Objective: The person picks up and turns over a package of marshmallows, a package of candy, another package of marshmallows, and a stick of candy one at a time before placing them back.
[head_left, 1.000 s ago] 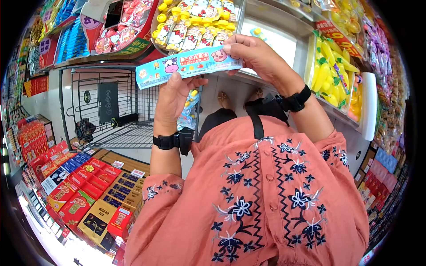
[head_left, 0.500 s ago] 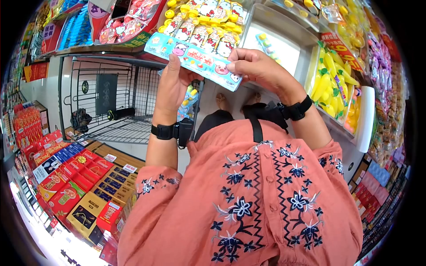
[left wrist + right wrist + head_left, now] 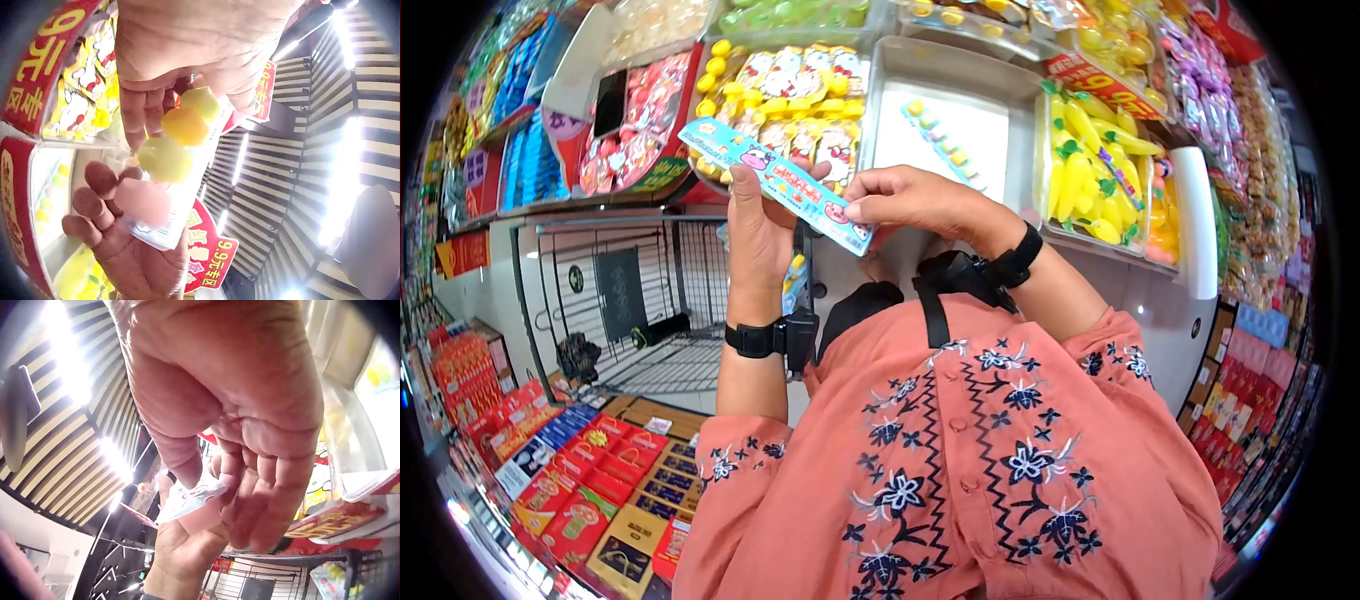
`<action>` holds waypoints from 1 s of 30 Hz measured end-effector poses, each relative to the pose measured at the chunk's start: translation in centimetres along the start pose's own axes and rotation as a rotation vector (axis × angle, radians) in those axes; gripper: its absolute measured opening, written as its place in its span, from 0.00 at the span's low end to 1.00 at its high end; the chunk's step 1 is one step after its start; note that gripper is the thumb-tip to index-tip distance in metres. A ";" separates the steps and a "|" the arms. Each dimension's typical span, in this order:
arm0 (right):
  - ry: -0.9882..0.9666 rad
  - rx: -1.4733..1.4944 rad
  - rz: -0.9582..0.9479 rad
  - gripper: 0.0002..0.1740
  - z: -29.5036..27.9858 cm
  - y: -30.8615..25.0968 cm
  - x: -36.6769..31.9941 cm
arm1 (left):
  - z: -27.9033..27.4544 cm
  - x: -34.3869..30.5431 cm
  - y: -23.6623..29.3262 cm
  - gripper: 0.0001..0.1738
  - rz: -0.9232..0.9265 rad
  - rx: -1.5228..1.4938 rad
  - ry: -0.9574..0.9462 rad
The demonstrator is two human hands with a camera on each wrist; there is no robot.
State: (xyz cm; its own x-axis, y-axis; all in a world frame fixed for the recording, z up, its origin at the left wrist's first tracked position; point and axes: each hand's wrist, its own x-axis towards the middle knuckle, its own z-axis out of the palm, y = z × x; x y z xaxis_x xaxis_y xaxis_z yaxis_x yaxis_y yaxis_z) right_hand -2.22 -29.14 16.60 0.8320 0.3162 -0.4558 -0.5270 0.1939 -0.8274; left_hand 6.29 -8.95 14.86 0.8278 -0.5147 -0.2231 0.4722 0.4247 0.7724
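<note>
A long strip pack of jelly cups (image 3: 785, 190), with a light blue label bearing a cow and a pig, is held slanting in front of the body. My left hand (image 3: 760, 225) grips its left part, thumb along the near edge and fingers behind. At the other end, my right hand (image 3: 925, 205) pinches the pack between thumb and fingers. From beneath, the left wrist view shows pink, green and orange cups (image 3: 164, 160) in a row. Close to my thumb in the right wrist view is the pack's end (image 3: 201, 512).
Beyond my hands, a shelf bin (image 3: 1025, 120) holds another strip of pastel cups (image 3: 940, 145). Yellow-capped pouches (image 3: 785, 105) lie to its left, yellow banana-shaped packs (image 3: 1090, 170) to its right. A wire shopping cart (image 3: 640, 290) stands at my left, near stacked red gift boxes (image 3: 600, 465).
The pack, first tilted up at its right end, now slopes down to the right. Both hands keep hold of it. The view has shifted, showing more of the bins.
</note>
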 end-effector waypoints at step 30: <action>0.531 0.215 -0.023 0.25 -14.6 6.7 -5.9 | 12.3 12.0 -16.4 0.22 -0.436 0.443 -0.129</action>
State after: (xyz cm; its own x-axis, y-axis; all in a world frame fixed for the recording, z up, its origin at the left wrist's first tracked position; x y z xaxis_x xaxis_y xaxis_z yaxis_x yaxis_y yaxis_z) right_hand -8.15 -43.29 8.98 0.7875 -0.1893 -0.5865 -0.4846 0.3978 -0.7791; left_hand 4.75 -31.27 6.89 0.5316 -0.6681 -0.5206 0.5645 -0.1788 0.8058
